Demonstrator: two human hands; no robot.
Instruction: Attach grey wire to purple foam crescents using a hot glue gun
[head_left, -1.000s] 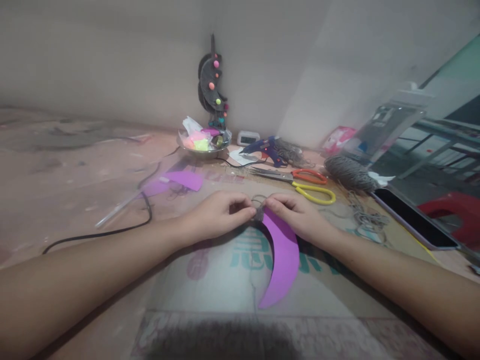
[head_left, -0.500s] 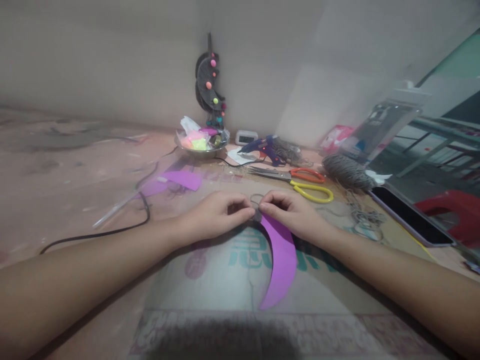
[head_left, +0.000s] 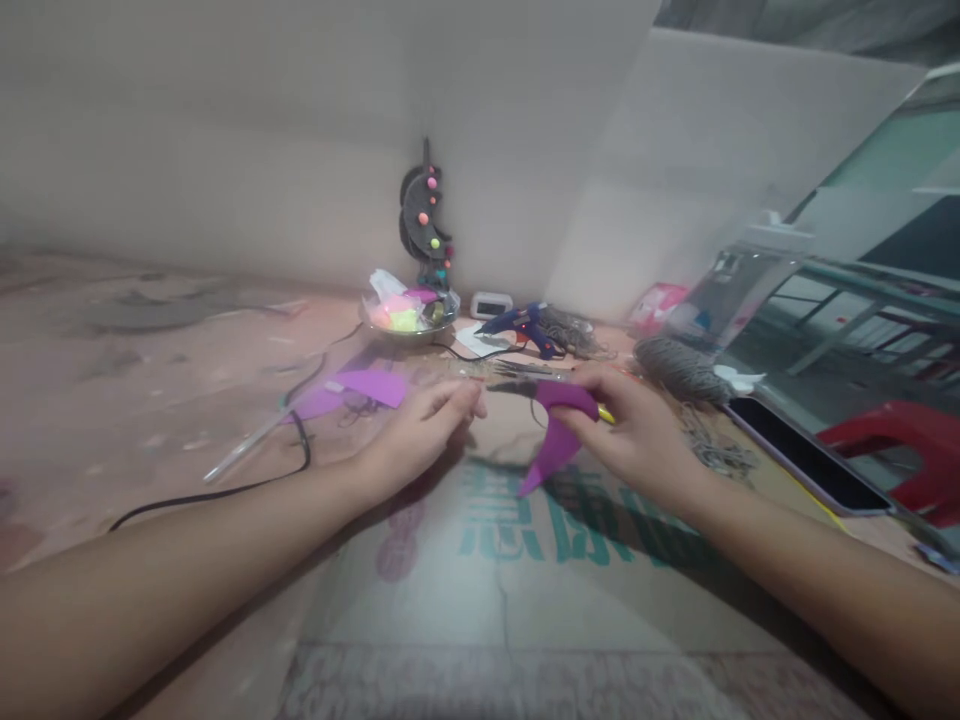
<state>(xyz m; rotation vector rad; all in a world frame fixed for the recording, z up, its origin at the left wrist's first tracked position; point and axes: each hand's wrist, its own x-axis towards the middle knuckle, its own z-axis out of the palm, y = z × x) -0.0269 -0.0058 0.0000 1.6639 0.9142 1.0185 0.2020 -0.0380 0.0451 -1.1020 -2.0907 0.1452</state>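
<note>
My right hand (head_left: 637, 430) is closed on a purple crescent-shaped foam piece (head_left: 553, 435) and holds it lifted off the cardboard sheet (head_left: 525, 580), its lower tip hanging down. The same hand lies over the yellow and orange scissors (head_left: 525, 378), whose blades stick out to the left. My left hand (head_left: 416, 435) rests on the cardboard just left of the piece, fingers loosely stretched toward it and holding nothing that I can see. A thin grey string hangs at the piece's upper end.
Behind stand a blue glue gun (head_left: 525, 325), a metal bowl of bright pom-poms (head_left: 409, 310), a dark crescent ornament (head_left: 424, 215) and a small white clock (head_left: 491, 305). A grey yarn ball (head_left: 675, 365) and a phone (head_left: 795, 455) lie right. Purple scraps (head_left: 360, 385) and a black cable (head_left: 225, 485) lie left.
My right hand has lifted the purple crescent off the cardboard and moved back over the scissors. My left hand has let go of it and stretched out. The view has tilted up.
</note>
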